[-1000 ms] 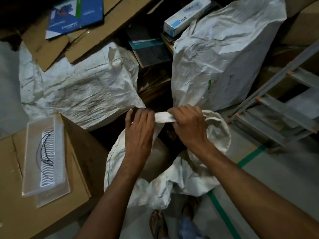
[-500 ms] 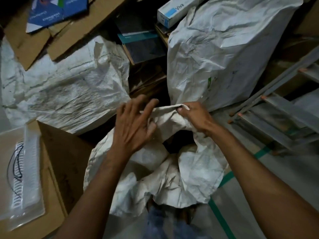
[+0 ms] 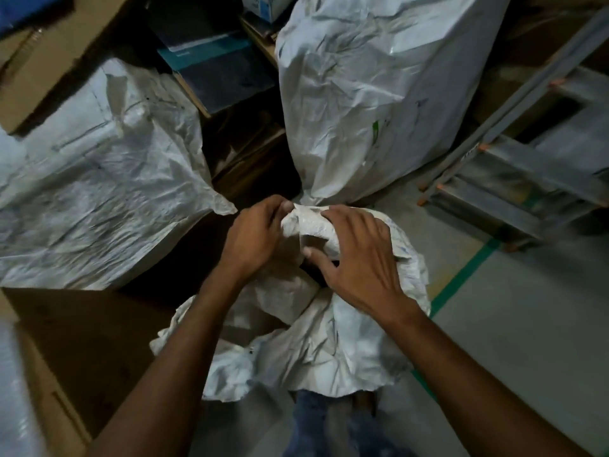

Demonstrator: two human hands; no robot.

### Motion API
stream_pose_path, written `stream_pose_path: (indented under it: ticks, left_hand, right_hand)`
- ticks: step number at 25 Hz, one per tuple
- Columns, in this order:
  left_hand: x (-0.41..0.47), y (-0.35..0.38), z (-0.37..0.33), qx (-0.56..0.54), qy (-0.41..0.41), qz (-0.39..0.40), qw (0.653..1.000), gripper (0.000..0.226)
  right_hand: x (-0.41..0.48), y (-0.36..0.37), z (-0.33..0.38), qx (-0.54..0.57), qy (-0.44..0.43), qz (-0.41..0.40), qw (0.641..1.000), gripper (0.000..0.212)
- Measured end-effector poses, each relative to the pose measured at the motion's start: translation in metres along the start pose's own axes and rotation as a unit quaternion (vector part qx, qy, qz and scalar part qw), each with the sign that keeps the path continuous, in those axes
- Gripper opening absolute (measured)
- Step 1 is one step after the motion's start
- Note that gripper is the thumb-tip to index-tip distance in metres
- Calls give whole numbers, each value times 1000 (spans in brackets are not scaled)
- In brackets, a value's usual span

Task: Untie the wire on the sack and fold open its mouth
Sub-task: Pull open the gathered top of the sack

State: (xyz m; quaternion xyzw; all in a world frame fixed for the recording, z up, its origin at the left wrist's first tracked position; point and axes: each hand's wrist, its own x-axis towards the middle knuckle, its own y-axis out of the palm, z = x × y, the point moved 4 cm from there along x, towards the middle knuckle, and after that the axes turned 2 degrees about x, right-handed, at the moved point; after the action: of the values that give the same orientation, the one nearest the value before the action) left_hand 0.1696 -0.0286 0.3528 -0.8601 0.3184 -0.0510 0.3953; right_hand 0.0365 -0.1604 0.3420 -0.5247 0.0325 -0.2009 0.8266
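A crumpled white woven sack [image 3: 333, 341] stands on the floor in front of me, its mouth open with a dark gap between my hands. My left hand [image 3: 253, 239] grips the far left part of the rolled rim. My right hand [image 3: 359, 262] lies over the right part of the rim, fingers curled around the fabric, thumb tucked under the fold. A bunched fold of rim [image 3: 309, 222] shows between the two hands. No wire is visible on the sack.
A tall filled white sack [image 3: 372, 94] stands behind, another white sack [image 3: 99, 192] lies to the left. A cardboard box [image 3: 82, 351] sits at the near left. A metal stepladder [image 3: 527, 166] leans at the right. Green tape [image 3: 461, 278] marks the grey floor.
My left hand, spread open half a second ago, has closed on the rim. My right hand has shifted over the rim's right side. The view has moved left and closer to the sack.
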Motion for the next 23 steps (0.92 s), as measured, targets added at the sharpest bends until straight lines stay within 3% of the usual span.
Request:
stream_pose_path:
  ticks: [3,5,8,10,11,12,13,15,16,17,20,21,23]
  left_hand:
    - [8,-11,15,-41,-3,-14,999,36]
    - [9,-18,22,76,29,-51,995,38]
    - [12,-9,16,270,186,-60,943,66]
    - [16,18,9,317,300,-5,900,59]
    - [20,28,6,306,314,21,899,49]
    - [26,36,6,282,296,41,912,41]
    - [32,39,5,250,262,47,931,35]
    - [46,40,7,175,166,36,970,24]
    - [52,40,7,129,114,39,984,18]
    - [58,41,7,76,74,51,993,12]
    - [67,43,5,-55,31,126,990,24]
    - [67,40,10,-82,21,148,985,23]
    - [68,26,22,-75,13,163,984,15]
  right_hand:
    - [3,11,-13,-41,17,-12,999,46]
    - [22,5,-23,6,32,11,999,44]
    - [54,-3,-40,121,51,169,977,21]
    - [70,-1,-51,183,98,287,935,15]
    - [74,1,-55,183,122,321,921,20]
    - [77,1,-59,151,139,319,925,25]
    - [80,-3,-64,68,142,265,951,30]
    - [68,-14,-59,-83,137,50,986,40]
    - [53,-13,-47,-87,154,-26,984,46]
    - [38,-8,-35,-59,189,-53,979,57]
    - [1,30,-30,-86,278,44,956,101]
    - [-3,36,-41,-106,283,62,951,99]
    - [6,26,-73,-118,276,45,953,66]
